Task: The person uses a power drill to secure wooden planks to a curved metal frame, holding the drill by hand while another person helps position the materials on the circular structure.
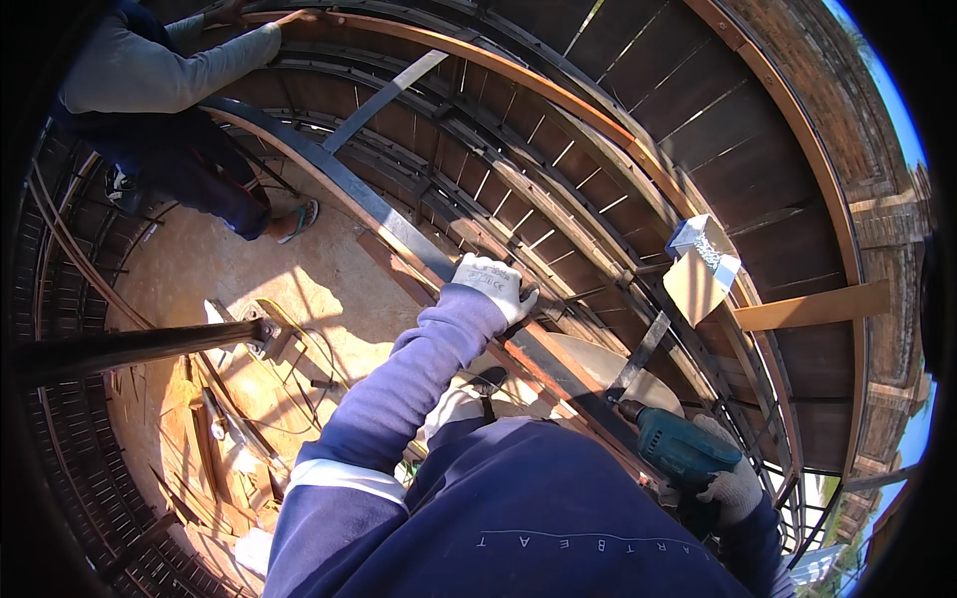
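My left hand (pixel 493 284), in a white glove, is closed over a long dark metal beam (pixel 374 209) that runs diagonally past my body. Its fingertips are partly hidden behind the beam. In my gloved right hand (pixel 735 488) is a teal power drill (pixel 683 444), held low at the right. The drill's tip meets the beam close to the lower end of a short flat metal crosspiece (pixel 641 354). Another crosspiece (pixel 384 103) joins the beam farther up, to the left of my left hand.
An open cardboard box of screws (pixel 706 249) sits on the curved framework at right, beside a wooden board (pixel 812 306). A co-worker (pixel 164 80) at upper left holds a curved rail (pixel 478 45). Wood scraps and cables lie on the floor (pixel 319 254) below. A dark post (pixel 140 349) juts in from the left.
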Tool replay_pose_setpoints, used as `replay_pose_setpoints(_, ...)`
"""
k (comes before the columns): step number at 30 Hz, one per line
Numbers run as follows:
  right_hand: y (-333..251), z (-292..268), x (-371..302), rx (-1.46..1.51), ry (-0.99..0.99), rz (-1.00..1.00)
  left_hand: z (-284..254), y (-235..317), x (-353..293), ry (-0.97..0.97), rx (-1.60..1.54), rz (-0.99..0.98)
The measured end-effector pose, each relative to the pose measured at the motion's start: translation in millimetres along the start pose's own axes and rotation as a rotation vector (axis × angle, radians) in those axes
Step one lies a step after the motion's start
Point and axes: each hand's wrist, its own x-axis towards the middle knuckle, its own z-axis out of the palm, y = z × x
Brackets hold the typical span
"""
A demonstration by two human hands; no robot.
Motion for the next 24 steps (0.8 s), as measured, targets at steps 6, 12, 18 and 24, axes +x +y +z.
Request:
replay_pose_setpoints(6,25,-35,8,-0.674,-0.088,-0.169,1,-1,4,0.019,0.005,-0.017)
replay_pose_setpoints(12,24,-32,-2,-0.354,-0.008,0.043,8,0,5,0.078,0.037,-0.003)
replay_pose_setpoints(18,18,-18,-1,-0.547,0.077,-0.051,11,0,8,0.067,0.057,-0.017)
replay_pose_setpoints(24,5,20,-1,-0.381,0.197,-0.071,11,0,6,0.126,0.044,0.014)
